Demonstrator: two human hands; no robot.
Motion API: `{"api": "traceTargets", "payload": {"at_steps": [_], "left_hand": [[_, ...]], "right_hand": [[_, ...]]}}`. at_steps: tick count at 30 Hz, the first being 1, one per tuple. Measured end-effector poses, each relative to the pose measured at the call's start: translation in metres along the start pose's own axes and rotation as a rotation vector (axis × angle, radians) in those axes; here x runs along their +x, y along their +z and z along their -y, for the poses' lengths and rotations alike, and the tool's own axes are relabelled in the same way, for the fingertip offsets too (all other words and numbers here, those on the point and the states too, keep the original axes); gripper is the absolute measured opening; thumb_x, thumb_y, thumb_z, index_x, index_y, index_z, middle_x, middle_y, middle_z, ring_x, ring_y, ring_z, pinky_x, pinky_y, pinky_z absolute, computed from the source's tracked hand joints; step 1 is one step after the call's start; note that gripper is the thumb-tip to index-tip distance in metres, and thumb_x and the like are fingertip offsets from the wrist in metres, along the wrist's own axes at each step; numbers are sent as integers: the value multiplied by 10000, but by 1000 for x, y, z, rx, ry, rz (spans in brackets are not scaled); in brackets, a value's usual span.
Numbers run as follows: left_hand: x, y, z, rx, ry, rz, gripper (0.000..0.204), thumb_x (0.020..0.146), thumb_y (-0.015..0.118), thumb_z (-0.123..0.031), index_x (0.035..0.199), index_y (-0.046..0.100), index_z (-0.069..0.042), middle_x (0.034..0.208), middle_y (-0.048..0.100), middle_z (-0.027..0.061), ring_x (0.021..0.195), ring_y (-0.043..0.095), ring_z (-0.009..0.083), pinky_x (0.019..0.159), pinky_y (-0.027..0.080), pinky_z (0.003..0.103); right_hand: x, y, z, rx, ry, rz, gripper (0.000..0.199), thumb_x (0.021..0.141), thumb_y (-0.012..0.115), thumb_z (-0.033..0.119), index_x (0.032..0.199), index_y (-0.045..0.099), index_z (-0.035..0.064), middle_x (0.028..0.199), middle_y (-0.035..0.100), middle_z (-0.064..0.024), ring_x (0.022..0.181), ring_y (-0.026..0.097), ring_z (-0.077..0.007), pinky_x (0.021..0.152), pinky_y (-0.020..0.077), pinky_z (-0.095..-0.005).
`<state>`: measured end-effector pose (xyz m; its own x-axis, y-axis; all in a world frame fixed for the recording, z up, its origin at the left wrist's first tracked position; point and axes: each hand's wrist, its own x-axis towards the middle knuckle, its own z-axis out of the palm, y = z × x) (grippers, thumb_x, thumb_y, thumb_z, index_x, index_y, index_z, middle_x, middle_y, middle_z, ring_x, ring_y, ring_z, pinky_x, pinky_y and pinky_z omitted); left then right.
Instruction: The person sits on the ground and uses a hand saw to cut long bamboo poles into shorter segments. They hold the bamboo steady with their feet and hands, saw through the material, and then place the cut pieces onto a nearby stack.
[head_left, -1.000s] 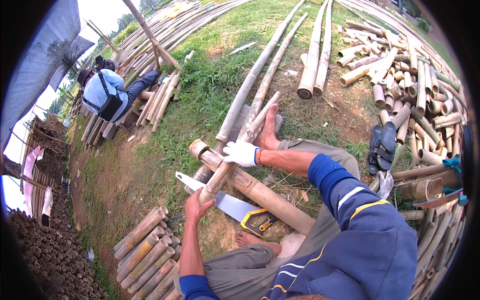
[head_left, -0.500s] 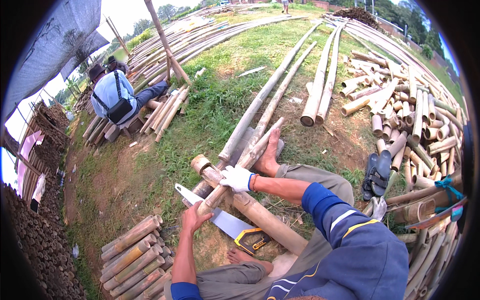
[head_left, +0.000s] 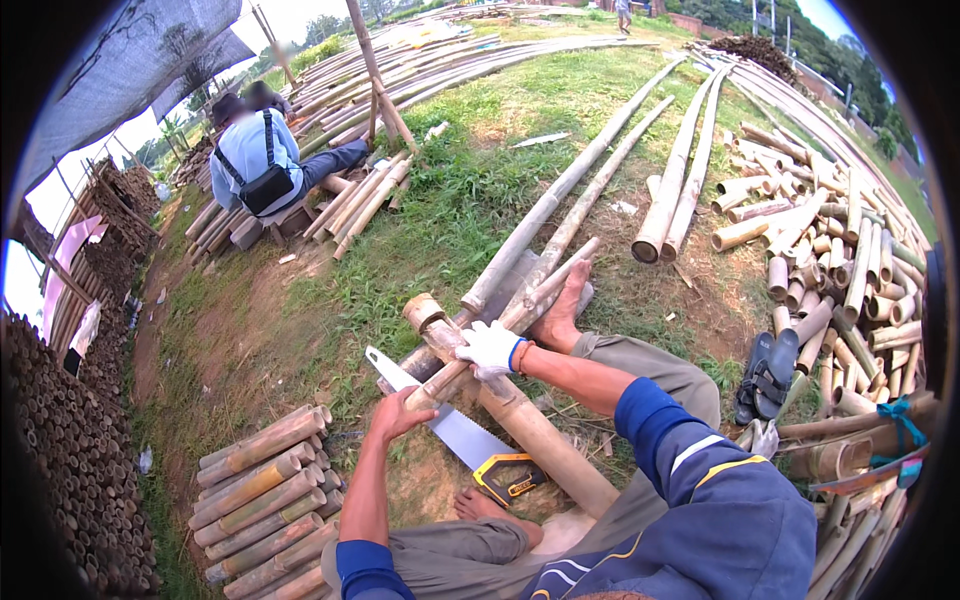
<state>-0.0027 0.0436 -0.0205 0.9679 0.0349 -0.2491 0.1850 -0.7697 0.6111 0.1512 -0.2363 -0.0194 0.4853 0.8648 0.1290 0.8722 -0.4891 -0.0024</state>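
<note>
A bamboo pole (head_left: pixel 446 382) slants from my left hand up toward my bare foot, lying across a thicker notched bamboo (head_left: pixel 545 440). My left hand (head_left: pixel 396 414), bare, is closed round the pole's near end. Further up the same pole, my right hand (head_left: pixel 489 349) in a white glove grips it from above. Below the pole lies a handsaw (head_left: pixel 462 438) with a yellow and black handle, its blade passing partly under the pole near my left hand. Neither hand touches the saw. Long bamboo poles (head_left: pixel 545 215) stretch away beyond my foot.
Cut bamboo pieces (head_left: pixel 265 485) are stacked at the lower left, with a large heap (head_left: pixel 830 235) on the right. Dark sandals (head_left: pixel 766 375) lie beside that heap. A person (head_left: pixel 258 160) in light blue sits at the upper left, facing away. Grass (head_left: pixel 390 250) covers the ground between.
My view has turned slightly, so the surroundings sit further right in the picture. Both hands stay on the pole, and the saw remains lying where it was.
</note>
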Motion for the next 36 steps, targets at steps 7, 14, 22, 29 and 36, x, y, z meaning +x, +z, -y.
{"api": "traceTargets", "payload": {"at_steps": [7, 14, 22, 29, 36], "left_hand": [[2, 0, -3, 12, -19, -9, 1050, 649, 918, -641, 1462, 661, -28, 1352, 725, 259, 1271, 699, 383, 1112, 524, 468], [3, 5, 2, 35, -34, -44, 993, 670, 905, -649, 1430, 684, -49, 1330, 742, 228, 1258, 705, 364, 1095, 530, 462], [0, 5, -1, 48, -57, -68, 1066, 665, 902, -689, 1473, 643, -45, 1410, 694, 247, 1315, 670, 374, 1125, 515, 469], [1, 9, 0, -34, -85, -77, 1093, 680, 849, -796, 1451, 662, -44, 1392, 698, 264, 1317, 667, 395, 1138, 508, 489], [-1, 8, 8, -125, -53, -113, 933, 922, 552, -874, 1367, 720, -70, 1349, 716, 260, 1292, 673, 406, 1120, 511, 505]], "right_hand": [[-2, 4, 20, 194, 82, -31, 436, 941, 643, 438, 1313, 703, 219, 1241, 616, -211, 1220, 577, -454, 1084, 345, -812], [-1, 18, 24, 153, 77, -55, 426, 975, 652, 354, 1391, 672, 265, 1266, 613, -165, 1222, 568, -428, 1097, 353, -760], [-65, 18, 89, 505, 258, -518, 469, 959, 665, 145, 1422, 614, 92, 1182, 605, -218, 1096, 569, -445, 956, 482, -550], [-176, 109, 196, 531, 152, 317, 491, 850, 730, 342, 1238, 652, 52, 1199, 623, -266, 1146, 601, -482, 951, 533, -567], [-207, 164, 202, 254, 113, 205, 332, 894, 638, 248, 1178, 715, 93, 1199, 672, -190, 1194, 611, -396, 1025, 444, -612]]}}
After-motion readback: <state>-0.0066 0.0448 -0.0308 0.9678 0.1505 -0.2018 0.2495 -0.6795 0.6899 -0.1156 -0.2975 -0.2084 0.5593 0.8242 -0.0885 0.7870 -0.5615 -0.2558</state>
